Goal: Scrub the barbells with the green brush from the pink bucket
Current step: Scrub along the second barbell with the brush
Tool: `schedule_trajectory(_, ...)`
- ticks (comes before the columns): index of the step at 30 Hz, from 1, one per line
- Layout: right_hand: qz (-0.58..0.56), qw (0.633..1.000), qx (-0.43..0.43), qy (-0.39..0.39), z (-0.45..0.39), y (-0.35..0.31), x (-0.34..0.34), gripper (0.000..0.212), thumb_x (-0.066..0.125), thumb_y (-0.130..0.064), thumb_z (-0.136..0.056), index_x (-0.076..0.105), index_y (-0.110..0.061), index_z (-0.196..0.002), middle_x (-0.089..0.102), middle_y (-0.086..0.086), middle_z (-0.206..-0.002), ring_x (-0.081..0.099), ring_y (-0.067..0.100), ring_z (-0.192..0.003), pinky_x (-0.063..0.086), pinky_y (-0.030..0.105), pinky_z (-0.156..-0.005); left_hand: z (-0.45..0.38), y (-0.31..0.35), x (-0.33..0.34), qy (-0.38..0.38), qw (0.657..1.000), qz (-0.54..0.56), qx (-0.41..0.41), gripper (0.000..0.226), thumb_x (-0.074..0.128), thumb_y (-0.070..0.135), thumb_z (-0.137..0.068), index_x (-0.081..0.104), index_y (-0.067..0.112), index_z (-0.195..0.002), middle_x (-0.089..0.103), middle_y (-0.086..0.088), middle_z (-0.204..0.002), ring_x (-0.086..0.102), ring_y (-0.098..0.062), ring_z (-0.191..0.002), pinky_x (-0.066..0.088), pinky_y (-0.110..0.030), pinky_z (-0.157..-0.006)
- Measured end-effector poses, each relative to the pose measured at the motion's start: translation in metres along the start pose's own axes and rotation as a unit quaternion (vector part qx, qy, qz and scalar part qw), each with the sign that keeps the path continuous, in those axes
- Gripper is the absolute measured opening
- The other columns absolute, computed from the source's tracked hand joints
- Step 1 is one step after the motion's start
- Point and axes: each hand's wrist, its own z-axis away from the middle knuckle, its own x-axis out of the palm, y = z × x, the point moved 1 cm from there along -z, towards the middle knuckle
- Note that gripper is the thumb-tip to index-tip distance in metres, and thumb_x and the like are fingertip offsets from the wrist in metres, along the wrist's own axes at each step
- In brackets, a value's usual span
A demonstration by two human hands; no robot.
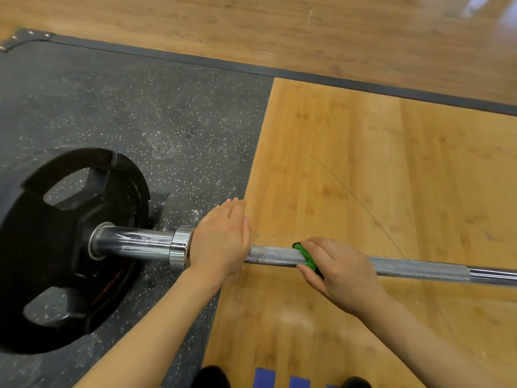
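Two bare hands work on a barbell (pixel 275 257) lying across the lower middle of the frame. Left hand (pixel 221 239) rests flat, fingers straight, on the bar beside the collar (pixel 181 246). Right hand (pixel 338 271) grips a green brush (pixel 306 257) pressed on the bar. Black plate (pixel 70 247) sits at lower left.

The barbell (pixel 391 266) lies across the view, its plate (pixel 64 247) at the left on the rubber mat (pixel 140 107). The left hand (pixel 221 242) rests on the shaft beside the collar (pixel 181 246). To its right, the right hand (pixel 338 275) holds the brush (pixel 306 257) on the shaft, above the wooden platform (pixel 363 163)
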Motion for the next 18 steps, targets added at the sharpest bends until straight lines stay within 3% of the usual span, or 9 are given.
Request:
schedule_trajectory(6, 0.009, 1.000, -0.028, -0.005, -0.020, -0.015, 0.012, 0.049, 0.040, -0.045, -0.097, 0.067, -0.005, -0.107, 0.067, 0.007, -0.098, 0.063, 0.025, -0.078, 0.054, 0.033, -0.063, -0.007, 0.002, -0.001, 0.008, 1.000, -0.007, 0.001, 0.043, 0.032, 0.026, -0.091, 0.064, 0.005, -0.110, 0.069, -0.012, -0.109, 0.066, -0.029, -0.102, 0.053, -0.039, -0.085)
schedule_trajectory(18, 0.001, 0.999, -0.002, 0.048, -0.003, 0.024, 0.001, 0.051, 0.040, -0.043, -0.101, 0.068, -0.002, -0.108, 0.068, 0.008, -0.102, 0.065, 0.025, -0.081, 0.054, 0.035, -0.064, -0.026, -0.002, 0.005, -0.003, 1.000, -0.012, 0.010, 0.055, 0.022, 0.033, -0.092, 0.061, 0.004, -0.120, 0.065, -0.015, -0.120, 0.060, -0.031, -0.115, 0.043, -0.042, -0.100)
